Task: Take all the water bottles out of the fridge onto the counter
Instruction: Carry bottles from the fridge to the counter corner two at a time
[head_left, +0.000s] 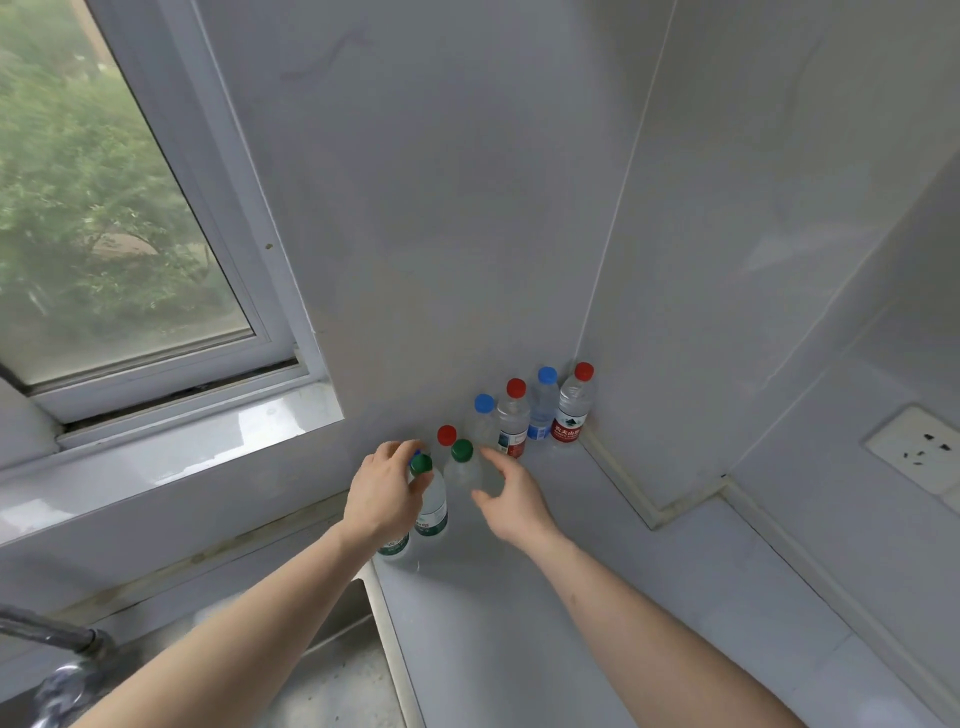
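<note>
Several clear water bottles stand in the back corner of the grey counter (519, 623): a red-capped bottle (574, 410), a blue-capped bottle (544, 405), another red-capped bottle (513, 421), another blue-capped one (483, 410) and a red cap (446, 435) behind. In front stand two green-capped bottles. My left hand (382, 493) grips the left green-capped bottle (434, 499) around its neck; another bottle's label (395, 545) shows under that hand. My right hand (514, 501) is spread, thumb and fingers beside the right green-capped bottle (464, 467) without closing on it.
A steel sink (337, 675) with a faucet (52, 634) lies at lower left, below a window (104, 208) and its sill. White walls close the corner. A wall socket (914, 447) sits at right. The fridge is out of view.
</note>
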